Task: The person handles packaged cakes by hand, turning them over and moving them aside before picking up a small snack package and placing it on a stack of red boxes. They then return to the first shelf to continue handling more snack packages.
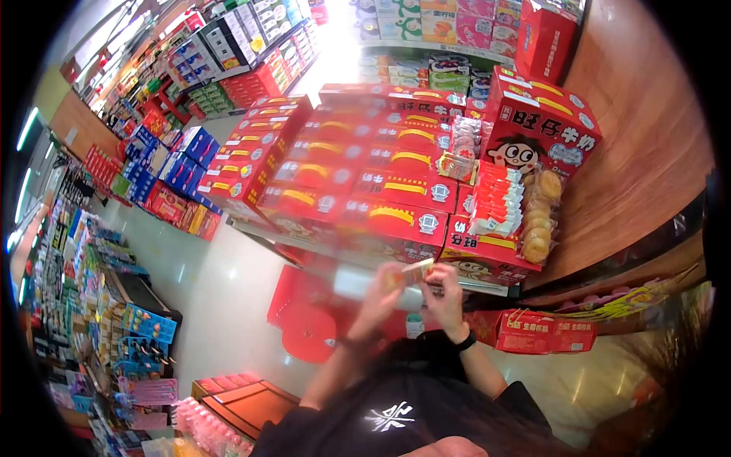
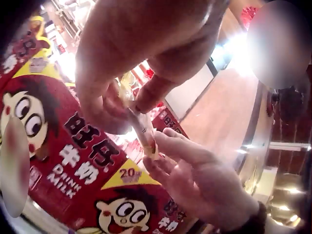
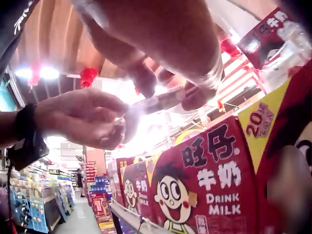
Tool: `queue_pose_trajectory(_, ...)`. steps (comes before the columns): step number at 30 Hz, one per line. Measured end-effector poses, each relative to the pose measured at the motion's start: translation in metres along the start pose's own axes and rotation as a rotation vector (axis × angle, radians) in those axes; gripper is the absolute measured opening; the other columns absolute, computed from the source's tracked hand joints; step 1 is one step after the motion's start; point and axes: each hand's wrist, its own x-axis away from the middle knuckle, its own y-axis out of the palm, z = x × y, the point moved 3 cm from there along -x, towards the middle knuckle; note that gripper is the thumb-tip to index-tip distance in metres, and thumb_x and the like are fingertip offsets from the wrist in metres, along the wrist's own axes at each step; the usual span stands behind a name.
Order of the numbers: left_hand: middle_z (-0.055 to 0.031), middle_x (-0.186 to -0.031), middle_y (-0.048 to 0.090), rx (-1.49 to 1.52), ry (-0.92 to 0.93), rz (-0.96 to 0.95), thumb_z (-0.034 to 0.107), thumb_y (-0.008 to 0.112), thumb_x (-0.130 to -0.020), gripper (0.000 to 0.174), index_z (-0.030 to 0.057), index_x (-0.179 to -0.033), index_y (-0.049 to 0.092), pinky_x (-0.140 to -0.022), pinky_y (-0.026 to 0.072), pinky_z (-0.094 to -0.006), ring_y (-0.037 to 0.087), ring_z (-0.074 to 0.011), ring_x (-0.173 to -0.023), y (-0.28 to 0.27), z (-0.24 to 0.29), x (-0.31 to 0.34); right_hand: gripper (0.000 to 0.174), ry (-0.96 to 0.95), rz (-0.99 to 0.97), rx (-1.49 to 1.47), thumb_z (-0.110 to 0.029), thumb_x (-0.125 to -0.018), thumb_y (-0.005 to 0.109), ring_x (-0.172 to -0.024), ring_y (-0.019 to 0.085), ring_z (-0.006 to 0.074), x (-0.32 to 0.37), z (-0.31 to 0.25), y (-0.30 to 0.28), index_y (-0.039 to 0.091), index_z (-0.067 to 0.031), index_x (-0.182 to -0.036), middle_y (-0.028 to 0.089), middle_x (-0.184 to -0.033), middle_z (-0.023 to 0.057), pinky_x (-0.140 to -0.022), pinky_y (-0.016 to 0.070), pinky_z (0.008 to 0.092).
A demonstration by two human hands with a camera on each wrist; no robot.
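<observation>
Both hands meet at a small, flat, light-coloured packet (image 1: 417, 269) in front of the red milk cartons. My left hand (image 1: 383, 289) pinches one end between thumb and fingers. At the other end, the fingers of my right hand (image 1: 445, 295) grip it. The left wrist view has the packet (image 2: 141, 130) slanting down between the left fingers and the right hand (image 2: 195, 180). In the right wrist view, the packet (image 3: 160, 102) spans the gap between the left hand (image 3: 85, 117) and right fingertips; glare blurs its left end.
Red milk cartons (image 1: 400, 186) are stacked ahead. On them lie red-and-white packets (image 1: 496, 199) and a clear pack of round cookies (image 1: 538, 228). A tall carton (image 1: 537, 126) stands behind. Red boxes (image 1: 544, 332) sit low at right; a red stool (image 1: 308, 333) stands below left.
</observation>
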Motion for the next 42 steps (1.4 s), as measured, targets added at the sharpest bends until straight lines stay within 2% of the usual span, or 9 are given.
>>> queue_pose_trajectory(7, -0.0196, -0.096, 0.067, -0.391, 0.253, -0.208, 0.003, 0.073, -0.078, 0.035, 0.0014, -0.108, 0.054, -0.080, 0.0527, -0.0403, 0.067, -0.0337, -0.098, 0.019, 0.062, -0.157, 0.035, 0.225, 0.038, -0.121, -0.017, -0.087, 0.070, -0.120, 0.056, 0.0256, -0.100, 0.044, -0.007, 0.057, -0.0042, -0.117, 0.057, -0.134, 0.0172, -0.096, 0.0447, 0.0379)
queue_pose_trajectory(12, -0.0181, -0.096, 0.070, -0.626, 0.089, -0.282, 0.016, 0.072, -0.085, 0.027, 0.0018, -0.105, 0.061, -0.075, 0.0540, -0.0350, 0.070, -0.0252, -0.090, 0.028, 0.022, -0.260, 0.052, 0.323, -0.005, -0.112, -0.028, -0.085, 0.074, -0.123, 0.052, 0.0294, -0.146, 0.103, 0.028, 0.055, 0.0013, -0.123, 0.053, -0.132, 0.0201, -0.104, 0.0392, 0.0382)
queue_pose_trajectory(14, -0.0185, -0.097, 0.070, -0.651, 0.076, -0.288, 0.020, 0.074, -0.083, 0.029, 0.0014, -0.104, 0.063, -0.076, 0.0540, -0.0358, 0.070, -0.0260, -0.090, 0.033, 0.004, -0.284, 0.065, 0.411, 0.019, -0.041, -0.035, -0.083, 0.075, -0.138, 0.039, 0.0365, -0.153, 0.115, 0.036, 0.050, 0.0013, -0.131, 0.037, -0.147, 0.0286, -0.111, 0.0341, 0.0416)
queue_pose_trajectory(17, -0.0195, -0.096, 0.070, -0.639, -0.019, -0.286, 0.027, 0.075, -0.081, 0.036, 0.0018, -0.105, 0.065, -0.078, 0.0538, -0.0388, 0.069, -0.0301, -0.091, 0.039, 0.005, -0.298, 0.083, 0.507, 0.000, -0.035, -0.042, -0.082, 0.074, -0.146, 0.023, 0.0413, -0.159, 0.109, 0.037, 0.039, 0.0023, -0.143, 0.016, -0.153, 0.0381, -0.116, 0.0269, 0.0430)
queue_pose_trajectory(20, -0.0215, -0.095, 0.069, -0.757, 0.058, -0.180, 0.026, 0.072, -0.082, 0.033, 0.0036, -0.105, 0.066, -0.079, 0.0537, -0.0408, 0.069, -0.0352, -0.092, 0.053, 0.000, -0.306, 0.085, 0.560, -0.002, -0.057, -0.042, -0.082, 0.074, -0.148, 0.019, 0.0408, -0.161, 0.106, 0.038, 0.036, 0.0026, -0.145, 0.015, -0.154, 0.0383, -0.116, 0.0262, 0.0426)
queue_pose_trajectory(21, -0.0166, -0.092, 0.071, -0.669, 0.056, -0.133, 0.012, 0.084, -0.072, 0.041, 0.0043, -0.106, 0.063, -0.069, 0.0547, -0.0371, 0.070, -0.0220, -0.082, 0.056, -0.001, -0.308, 0.089, 0.557, -0.006, -0.073, -0.042, -0.083, 0.074, -0.148, 0.016, 0.0403, -0.161, 0.111, 0.040, 0.033, 0.0039, -0.146, 0.016, -0.154, 0.0372, -0.117, 0.0247, 0.0421)
queue_pose_trajectory(27, -0.0136, -0.087, 0.069, -0.655, 0.227, -0.134, 0.012, 0.084, -0.073, 0.038, 0.0050, -0.104, 0.063, -0.068, 0.0533, -0.0356, 0.067, -0.0171, -0.079, 0.059, -0.004, -0.319, 0.099, 0.600, 0.007, -0.113, -0.045, -0.080, 0.073, -0.149, 0.012, 0.0412, -0.169, 0.124, 0.039, 0.023, 0.0062, -0.150, 0.010, -0.157, 0.0334, -0.119, 0.0205, 0.0428)
queue_pose_trajectory(33, -0.0006, -0.076, 0.059, -0.177, -0.115, -0.432, 0.006, 0.081, -0.079, 0.038, 0.0047, -0.111, 0.060, -0.060, 0.0481, -0.0271, 0.058, -0.0095, -0.073, 0.039, -0.002, -0.312, 0.104, 0.614, 0.008, -0.154, -0.047, -0.080, 0.073, -0.149, 0.011, 0.0409, -0.167, 0.124, 0.034, 0.019, 0.0070, -0.151, 0.010, -0.157, 0.0336, -0.120, 0.0188, 0.0424)
queue_pose_trajectory(42, -0.0020, -0.075, 0.060, -0.439, 0.004, -0.364, 0.005, 0.082, -0.077, 0.040, 0.0042, -0.110, 0.061, -0.051, 0.0424, -0.0240, 0.056, -0.0057, -0.065, 0.067, -0.004, -0.322, 0.116, 0.675, 0.033, -0.128, -0.053, -0.079, 0.073, -0.148, -0.007, 0.0451, -0.166, 0.121, 0.039, 0.007, 0.0063, -0.153, -0.007, -0.155, 0.0394, -0.120, 0.0104, 0.0477)
